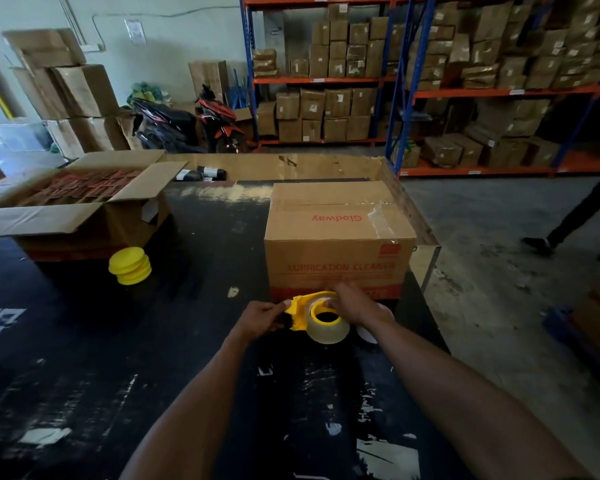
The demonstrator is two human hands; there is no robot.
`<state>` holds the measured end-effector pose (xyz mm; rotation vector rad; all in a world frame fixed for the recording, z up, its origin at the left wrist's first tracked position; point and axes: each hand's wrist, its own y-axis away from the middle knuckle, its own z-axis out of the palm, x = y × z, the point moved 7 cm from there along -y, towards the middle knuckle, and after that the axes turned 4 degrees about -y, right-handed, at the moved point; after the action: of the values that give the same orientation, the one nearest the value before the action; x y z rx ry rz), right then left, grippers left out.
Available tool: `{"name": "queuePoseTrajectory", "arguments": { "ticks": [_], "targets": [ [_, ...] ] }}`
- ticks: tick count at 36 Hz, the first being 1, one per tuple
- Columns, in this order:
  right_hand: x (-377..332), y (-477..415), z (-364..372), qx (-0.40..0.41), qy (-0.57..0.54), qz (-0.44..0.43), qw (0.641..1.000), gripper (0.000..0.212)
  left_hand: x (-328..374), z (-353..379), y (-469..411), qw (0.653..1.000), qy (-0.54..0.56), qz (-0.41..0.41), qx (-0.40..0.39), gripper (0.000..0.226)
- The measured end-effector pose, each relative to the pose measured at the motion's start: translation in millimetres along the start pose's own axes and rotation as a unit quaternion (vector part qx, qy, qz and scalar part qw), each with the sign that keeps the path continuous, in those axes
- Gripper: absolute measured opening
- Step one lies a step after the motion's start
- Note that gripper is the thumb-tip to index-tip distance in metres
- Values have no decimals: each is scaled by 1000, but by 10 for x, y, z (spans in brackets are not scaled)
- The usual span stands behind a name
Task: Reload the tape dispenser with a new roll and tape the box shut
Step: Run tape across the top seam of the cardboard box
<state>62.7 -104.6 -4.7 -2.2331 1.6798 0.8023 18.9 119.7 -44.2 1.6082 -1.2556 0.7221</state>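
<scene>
Left hand (262, 318) grips dispenser (300, 311) | right hand (352, 306) grips tape roll (328, 329) | before box (338, 237)

Tape dispenser (300, 311): yellow plastic, smooth and slightly glossy; the tape roll (328, 328) fitted on it is clear, shiny film. Box (338, 244): matt brown corrugated cardboard, printed red, patched with glossy tape. Desk (201, 344): black, glossy, scuffed white.

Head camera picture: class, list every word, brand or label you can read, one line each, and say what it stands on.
"Glodway": red print, upside down to the camera, on top of the closed cardboard box.
"LUBRICATION CLEANER": red print on that box's near side.
Small red logo at the side's upper right corner: too small to read.
White lettering on the black table, far left: cut off, unreadable.
Wall notice and shelf box labels: too blurred.
</scene>
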Motion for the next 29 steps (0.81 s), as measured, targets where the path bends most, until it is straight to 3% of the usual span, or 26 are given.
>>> {"name": "queuePoseTrajectory", "arguments": {
  "ticks": [6,12,18,24,29],
  "targets": [
    [14,-44,134,48,40,-13,998,35,-49,89,-68,997,-60,26,39,42],
    [67,-146,248,46,32,-11,998,26,-182,136,-184,996,-62,21,66,38],
    [58,-169,291,46,27,-19,998,32,-154,87,-258,991,-96,40,89,43],
    [49,-195,262,28,14,-15,999,30,-196,84,-359,991,-125,7,48,38],
    [36,-186,286,14,29,-27,999,39,-138,91,-372,991,-131,11,25,19]
  ]
}}
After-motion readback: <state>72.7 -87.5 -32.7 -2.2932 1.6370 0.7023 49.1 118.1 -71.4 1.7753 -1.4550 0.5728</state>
